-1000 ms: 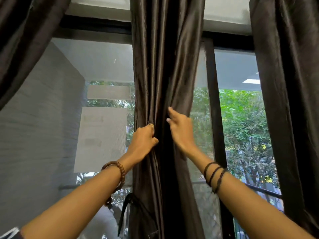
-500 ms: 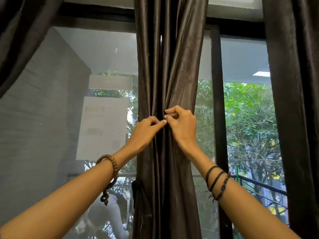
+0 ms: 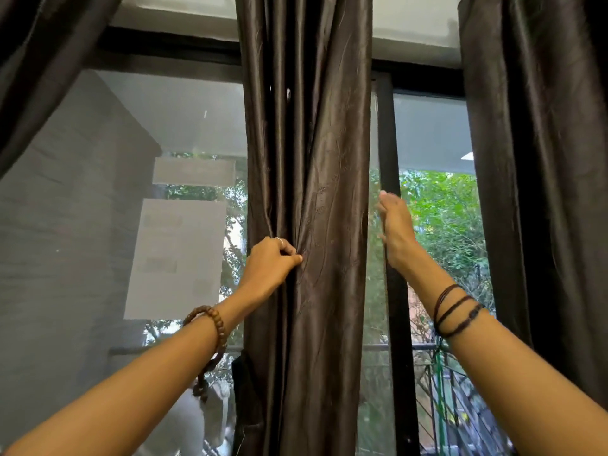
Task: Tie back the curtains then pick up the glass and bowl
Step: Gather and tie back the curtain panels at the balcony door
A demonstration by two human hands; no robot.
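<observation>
A dark brown satin curtain [image 3: 316, 192] hangs gathered in the middle of the window. My left hand [image 3: 271, 263] grips a bunch of its folds at mid height, fingers curled into the fabric. My right hand [image 3: 396, 230] is at the curtain's right edge with straight fingers pointing up, in front of the black window frame; I cannot tell whether it touches the fabric. A dark tie-back strap [image 3: 243, 390] hangs low at the curtain's left side. No glass or bowl is in view.
Another dark curtain [image 3: 543, 192] hangs at the right and a third [image 3: 39, 77] sweeps across the top left. The black window frame post [image 3: 390, 133] stands behind my right hand. Window panes show trees and a railing outside.
My right hand has let go of the folds and moved right to the curtain's edge, fingers straightened. My left hand has kept hold of the gathered fabric.
</observation>
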